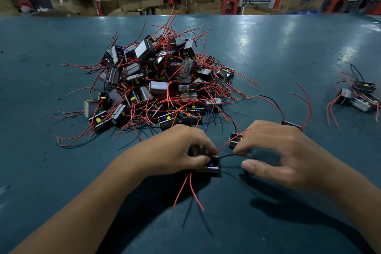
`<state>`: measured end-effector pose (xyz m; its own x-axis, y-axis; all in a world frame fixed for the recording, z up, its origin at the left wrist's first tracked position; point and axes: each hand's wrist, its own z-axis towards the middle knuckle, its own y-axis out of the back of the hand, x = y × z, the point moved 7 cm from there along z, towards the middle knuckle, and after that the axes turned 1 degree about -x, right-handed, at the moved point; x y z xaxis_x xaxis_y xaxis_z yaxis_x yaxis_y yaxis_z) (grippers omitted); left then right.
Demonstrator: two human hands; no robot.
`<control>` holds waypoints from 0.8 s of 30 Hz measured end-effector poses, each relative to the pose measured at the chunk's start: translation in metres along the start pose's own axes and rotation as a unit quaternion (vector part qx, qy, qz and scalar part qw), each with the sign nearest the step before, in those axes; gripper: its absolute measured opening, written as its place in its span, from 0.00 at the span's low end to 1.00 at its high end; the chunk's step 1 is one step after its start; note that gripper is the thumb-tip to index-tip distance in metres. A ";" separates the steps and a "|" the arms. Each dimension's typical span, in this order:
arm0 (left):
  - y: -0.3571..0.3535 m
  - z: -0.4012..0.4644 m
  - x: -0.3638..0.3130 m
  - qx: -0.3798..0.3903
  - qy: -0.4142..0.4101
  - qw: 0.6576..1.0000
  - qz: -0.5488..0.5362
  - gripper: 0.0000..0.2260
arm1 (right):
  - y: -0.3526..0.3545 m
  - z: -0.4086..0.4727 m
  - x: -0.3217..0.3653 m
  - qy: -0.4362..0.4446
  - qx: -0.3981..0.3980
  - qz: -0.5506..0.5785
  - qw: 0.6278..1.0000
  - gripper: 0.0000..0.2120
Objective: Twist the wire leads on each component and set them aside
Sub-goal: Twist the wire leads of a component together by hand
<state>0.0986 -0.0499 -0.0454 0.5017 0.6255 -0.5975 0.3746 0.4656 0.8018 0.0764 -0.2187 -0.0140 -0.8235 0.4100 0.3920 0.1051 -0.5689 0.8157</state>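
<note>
On the left half of the teal table (51,64) we see the pile of components (156,82): small dark blocks with silvery laminated sides, yellow tape and yellow or blue parts on top, red leads straggling out every way, a few black and blue ones among them; nearer us the left hand (181,148) curls its fingers and thumb round one component (210,166), holding it on the table; two red leads trail from it toward us, and a red and a black lead run off to the right; the right hand (274,150) pinches the black lead (228,156) under its fingertips, thumb apart below; a second component (235,140) lies against those fingers; far right sits a small set-aside group (358,95).
</note>
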 end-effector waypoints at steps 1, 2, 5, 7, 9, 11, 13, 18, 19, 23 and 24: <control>0.000 0.000 0.000 0.006 0.004 1.000 0.010 0.07 | 0.000 0.000 0.000 0.001 0.000 -0.002 1.000 0.12; -0.001 -0.001 0.000 0.016 0.007 1.000 0.019 0.07 | -0.001 0.000 0.001 0.002 -0.001 -0.003 1.000 0.12; -0.004 -0.005 -0.001 0.053 0.014 0.998 0.036 0.12 | 0.001 0.000 -0.002 -0.006 -0.018 -0.004 1.000 0.12; -0.005 -0.008 -0.002 0.061 0.019 0.997 0.044 0.17 | 0.003 0.001 -0.004 -0.015 -0.028 -0.018 0.999 0.12; -0.006 -0.009 -0.003 0.058 0.023 0.997 0.048 0.18 | 0.003 0.001 -0.007 -0.022 -0.033 -0.028 0.999 0.11; -0.009 -0.009 -0.006 0.057 0.024 0.996 0.061 0.16 | 0.002 0.001 -0.007 -0.022 -0.038 -0.031 0.999 0.10; -0.011 -0.007 -0.009 0.046 0.026 0.995 0.080 0.13 | 0.003 0.001 -0.006 -0.023 -0.042 -0.026 0.999 0.09; 0.009 -0.006 -0.005 -0.077 0.054 0.995 0.030 0.10 | 0.013 0.001 -0.002 -0.032 -0.059 -0.029 0.997 0.07; 0.013 -0.007 -0.003 -0.100 0.058 0.993 0.021 0.10 | 0.015 0.001 -0.001 -0.035 -0.058 -0.031 0.997 0.08; 0.017 -0.008 0.001 -0.135 0.077 0.988 0.018 0.09 | 0.015 0.001 0.000 -0.030 -0.034 -0.040 0.998 0.10; 0.016 -0.008 0.002 -0.138 0.080 0.987 0.017 0.09 | 0.013 0.001 0.001 -0.024 -0.028 -0.038 0.999 0.10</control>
<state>0.0991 -0.0362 -0.0335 0.3726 0.7248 -0.5795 0.1214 0.5811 0.8048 0.0773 -0.2248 -0.0024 -0.8006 0.4860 0.3505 0.0102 -0.5738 0.8189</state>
